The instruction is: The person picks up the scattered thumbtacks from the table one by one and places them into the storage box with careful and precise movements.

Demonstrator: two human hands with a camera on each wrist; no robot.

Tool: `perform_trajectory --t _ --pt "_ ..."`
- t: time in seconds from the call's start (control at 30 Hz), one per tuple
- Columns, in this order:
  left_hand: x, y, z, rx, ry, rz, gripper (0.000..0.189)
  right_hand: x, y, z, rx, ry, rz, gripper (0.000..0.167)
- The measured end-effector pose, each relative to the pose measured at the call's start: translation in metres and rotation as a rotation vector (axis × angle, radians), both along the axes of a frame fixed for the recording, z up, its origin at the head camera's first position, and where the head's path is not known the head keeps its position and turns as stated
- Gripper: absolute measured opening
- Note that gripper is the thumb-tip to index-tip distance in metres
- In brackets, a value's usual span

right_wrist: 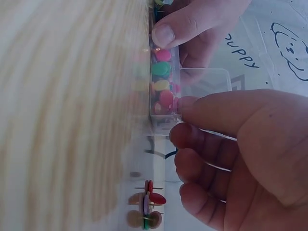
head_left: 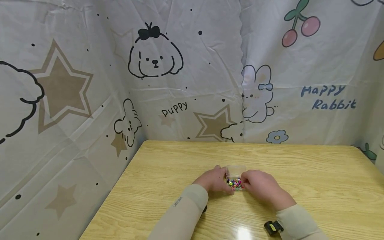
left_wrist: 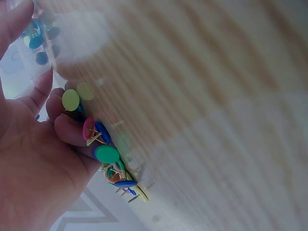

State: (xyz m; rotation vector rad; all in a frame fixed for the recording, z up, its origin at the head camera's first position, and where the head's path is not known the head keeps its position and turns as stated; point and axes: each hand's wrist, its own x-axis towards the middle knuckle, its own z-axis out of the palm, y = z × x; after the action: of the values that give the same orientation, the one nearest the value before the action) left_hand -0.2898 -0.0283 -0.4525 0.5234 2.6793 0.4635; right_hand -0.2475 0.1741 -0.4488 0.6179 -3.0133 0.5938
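A small clear plastic box [head_left: 235,189] of colourful thumbtacks [head_left: 235,183] stands on the table with its lid [head_left: 236,170] raised at the back. My left hand [head_left: 216,180] grips the box's left side, with its thumb along the front wall. At the right end, my right hand [head_left: 260,184] reaches to the box opening. In the right wrist view its thumb [right_wrist: 226,108] meets the rim, while several curled fingers stay outside; whether its fingertips pinch a thumbtack is hidden. Loose thumbtacks [left_wrist: 107,154] lie beside the left fingers, and more loose thumbtacks [right_wrist: 149,204] lie right of the box.
The light wooden table [head_left: 168,163] extends around both hands. Behind it and along its left side hangs a printed cloth [head_left: 192,66] with stars, a puppy and a rabbit. A black strap [head_left: 273,227] shows at the right wrist.
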Motion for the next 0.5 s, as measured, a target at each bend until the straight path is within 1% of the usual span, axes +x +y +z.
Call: perform_trajectory --t 0.23,0.37,0.5 --pt "-0.001 0.001 0.001 -0.011 -0.007 0.0 0.05 -0.002 0.001 -0.001 -0.004 0.021 -0.012 0.019" --pt "-0.002 0.001 0.0 -0.012 -0.004 -0.002 0.05 -0.005 0.007 0.002 -0.021 -0.01 -0.053 0.015" --pt "-0.002 0.002 0.001 -0.012 0.002 -0.001 0.05 -0.007 0.019 0.008 -0.022 -0.028 -0.081 0.012"
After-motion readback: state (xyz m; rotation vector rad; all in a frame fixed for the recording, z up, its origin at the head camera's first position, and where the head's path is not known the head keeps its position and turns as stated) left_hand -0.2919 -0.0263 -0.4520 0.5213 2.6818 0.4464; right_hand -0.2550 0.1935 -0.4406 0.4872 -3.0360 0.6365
